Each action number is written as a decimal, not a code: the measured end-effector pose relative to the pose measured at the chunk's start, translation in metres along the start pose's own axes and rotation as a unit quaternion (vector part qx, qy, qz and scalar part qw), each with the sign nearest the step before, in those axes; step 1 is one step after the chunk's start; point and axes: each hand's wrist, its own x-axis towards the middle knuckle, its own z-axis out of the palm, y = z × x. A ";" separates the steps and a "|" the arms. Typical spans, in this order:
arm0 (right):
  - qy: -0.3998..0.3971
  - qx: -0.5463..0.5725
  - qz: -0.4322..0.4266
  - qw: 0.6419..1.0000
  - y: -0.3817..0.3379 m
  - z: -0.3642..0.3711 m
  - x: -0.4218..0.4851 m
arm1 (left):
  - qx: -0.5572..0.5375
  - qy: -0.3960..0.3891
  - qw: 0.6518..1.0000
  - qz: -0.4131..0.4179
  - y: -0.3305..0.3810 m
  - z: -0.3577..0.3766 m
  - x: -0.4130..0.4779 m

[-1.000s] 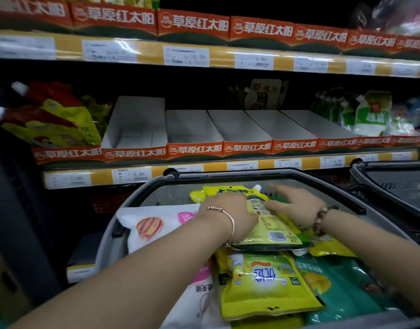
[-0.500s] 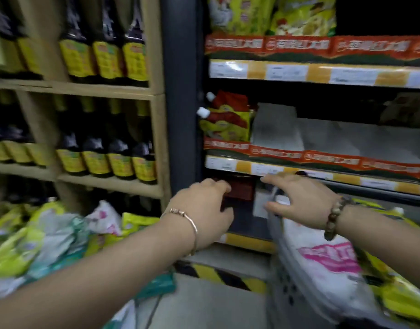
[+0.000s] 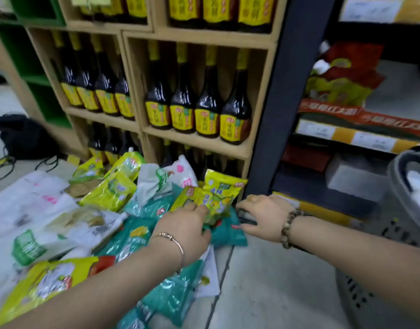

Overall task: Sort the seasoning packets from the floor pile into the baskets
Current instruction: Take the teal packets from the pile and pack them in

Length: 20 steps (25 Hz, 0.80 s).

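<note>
Cut off, blurred, covered
The basket runs off the right edge; the packet pile runs off left and bottom. Shelf price labels are too blurred to read. The left hand covers part of a yellow packet, so its grip is unclear.

The pile sprawls on the floor against the foot of the shelf. It is made up of yellow, teal and white pouches, overlapping, some flat and some propped up. At its right edge a yellow packet lies tilted on a teal packet, its lower edge pinched by the left hand. A grey slotted basket stands far right with a white packet inside.
</note>
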 end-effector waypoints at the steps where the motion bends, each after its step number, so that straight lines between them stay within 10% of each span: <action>1: -0.015 0.002 -0.009 1.000 -0.010 0.013 0.006 | 0.013 -0.007 1.000 -0.015 -0.012 0.008 -0.004; 12: -0.141 0.098 -0.062 0.983 -0.090 0.165 0.065 | 0.075 -0.121 0.971 -0.194 -0.088 0.097 -0.032; 20: -0.156 0.193 0.104 0.963 -0.148 0.234 0.112 | -0.026 -0.099 0.958 -0.269 -0.114 0.120 -0.068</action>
